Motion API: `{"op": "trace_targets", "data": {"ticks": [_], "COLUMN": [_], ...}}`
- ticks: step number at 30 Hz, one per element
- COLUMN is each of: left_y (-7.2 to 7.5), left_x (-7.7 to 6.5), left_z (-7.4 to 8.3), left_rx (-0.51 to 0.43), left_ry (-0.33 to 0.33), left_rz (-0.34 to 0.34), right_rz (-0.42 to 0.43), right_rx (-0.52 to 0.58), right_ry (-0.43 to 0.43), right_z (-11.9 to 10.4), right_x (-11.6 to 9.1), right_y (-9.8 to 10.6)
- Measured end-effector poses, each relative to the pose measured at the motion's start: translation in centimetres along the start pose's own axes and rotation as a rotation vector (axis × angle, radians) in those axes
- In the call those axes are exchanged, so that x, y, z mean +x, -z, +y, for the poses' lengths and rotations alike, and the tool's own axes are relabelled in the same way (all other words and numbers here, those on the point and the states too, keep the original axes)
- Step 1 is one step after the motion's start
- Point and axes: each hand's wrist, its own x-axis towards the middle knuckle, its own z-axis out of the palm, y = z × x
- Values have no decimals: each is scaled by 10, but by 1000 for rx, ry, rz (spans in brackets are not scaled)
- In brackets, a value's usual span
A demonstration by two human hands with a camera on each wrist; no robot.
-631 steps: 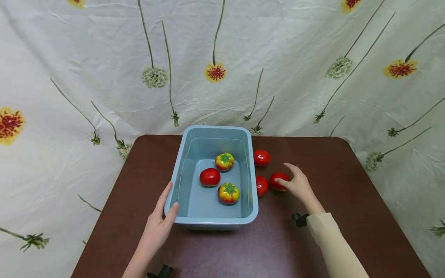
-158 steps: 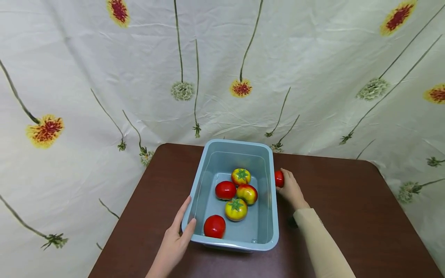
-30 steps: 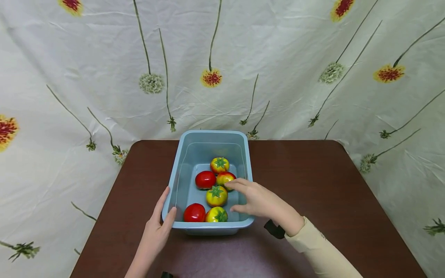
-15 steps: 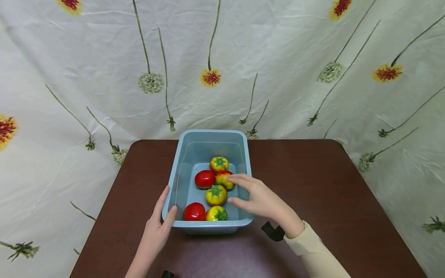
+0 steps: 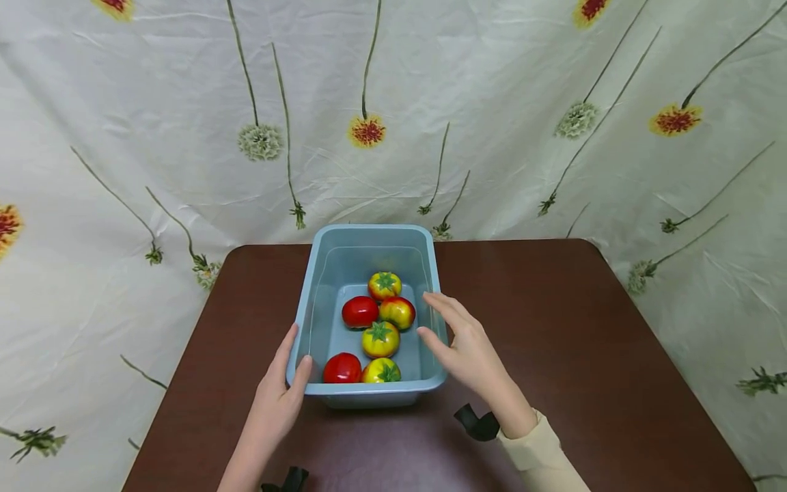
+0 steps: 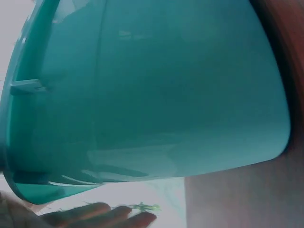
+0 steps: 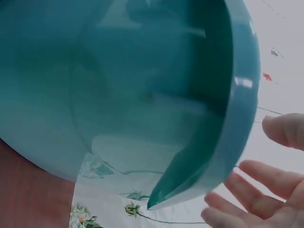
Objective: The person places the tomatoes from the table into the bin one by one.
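Observation:
Several glossy toy tomatoes lie in a blue plastic bin. Some are yellow-red with green leafy tops, like the middle tomato; others show plain red, like the tomato in the near left corner. My left hand grips the bin's near left corner, thumb over the rim and fingers along the outer wall. In the left wrist view its fingertips show below the bin's side. My right hand is at the right rim, fingers spread and holding nothing. The right wrist view shows its fingers spread beside the rim.
The bin stands on a dark brown table, towards its far edge. Behind hangs a pale cloth printed with flowers. Black straps are at both wrists.
Earlier, several red tomatoes lay right of the bin; they are now inside it. Over the last second my right hand has drawn back from above the tomatoes to the right rim.

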Motion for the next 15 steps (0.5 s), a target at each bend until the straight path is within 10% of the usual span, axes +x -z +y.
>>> {"op": "trace_targets", "data": {"ticks": [7,15], "left_y": [1,-13], "left_x": [-4,-2], "left_z": [18,42], "left_rx": [38,215], "left_ry": [-57,-402], "left_rz": [144,373], "right_rz": [78,152], "right_rx": [-52,-171], "right_ry": [-30,131], "right_z": [-2,-2], "right_x": [-6,-13], "right_y": [-11,-21]}}
